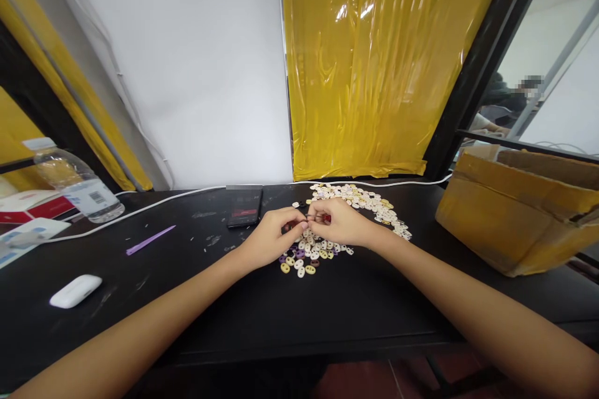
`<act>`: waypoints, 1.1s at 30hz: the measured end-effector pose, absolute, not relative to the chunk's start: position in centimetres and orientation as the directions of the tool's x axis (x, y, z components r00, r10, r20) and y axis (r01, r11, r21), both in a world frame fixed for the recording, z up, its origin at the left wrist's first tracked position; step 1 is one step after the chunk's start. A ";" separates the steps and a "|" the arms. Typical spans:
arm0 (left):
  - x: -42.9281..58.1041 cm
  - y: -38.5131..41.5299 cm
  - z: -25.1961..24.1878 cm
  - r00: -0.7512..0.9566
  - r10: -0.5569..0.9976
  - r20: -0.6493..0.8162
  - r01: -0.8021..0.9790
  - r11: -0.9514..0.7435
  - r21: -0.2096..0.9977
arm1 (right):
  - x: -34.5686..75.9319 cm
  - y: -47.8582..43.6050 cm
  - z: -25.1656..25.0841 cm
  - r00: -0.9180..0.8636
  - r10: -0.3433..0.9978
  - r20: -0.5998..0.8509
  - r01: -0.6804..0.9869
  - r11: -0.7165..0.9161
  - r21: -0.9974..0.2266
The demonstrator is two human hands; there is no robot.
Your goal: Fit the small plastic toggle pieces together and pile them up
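Observation:
My left hand (pixel 272 235) and my right hand (pixel 340 222) meet above a spread of small oval pieces with holes (pixel 369 198), mostly cream, with some yellow, purple and brown ones. Both hands have their fingers pinched together, fingertips nearly touching. Between them is something small and dark, too tiny to make out, and a bit of red shows inside the right hand's curled fingers. Loose oval pieces (pixel 301 264) lie on the black table (pixel 299 318) just below the hands.
A dark phone (pixel 244 207) lies left of the pieces. Further left are a purple tool (pixel 150 240), a white case (pixel 75 291) and a plastic bottle (pixel 88 190). A cardboard box (pixel 510 218) stands right. A white cable (pixel 154 204) runs behind. Another person (pixel 503 96) is beyond the frame.

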State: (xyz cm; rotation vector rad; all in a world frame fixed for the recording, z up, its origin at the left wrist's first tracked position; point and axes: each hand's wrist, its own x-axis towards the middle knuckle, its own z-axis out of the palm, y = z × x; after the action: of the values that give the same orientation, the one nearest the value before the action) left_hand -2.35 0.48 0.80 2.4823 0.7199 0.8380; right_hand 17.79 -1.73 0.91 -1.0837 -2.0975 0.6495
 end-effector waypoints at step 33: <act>-2.7 1.4 0.4 0.530 0.786 0.318 0.132 -0.446 0.885 | 18.0 -1.9 1.3 -0.407 0.865 0.293 0.546 0.488 -0.681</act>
State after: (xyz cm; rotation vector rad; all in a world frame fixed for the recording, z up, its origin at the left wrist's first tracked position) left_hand -2.73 1.37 0.42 1.8977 0.7522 0.9470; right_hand 18.03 -1.87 1.29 -1.1580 -2.1057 0.6548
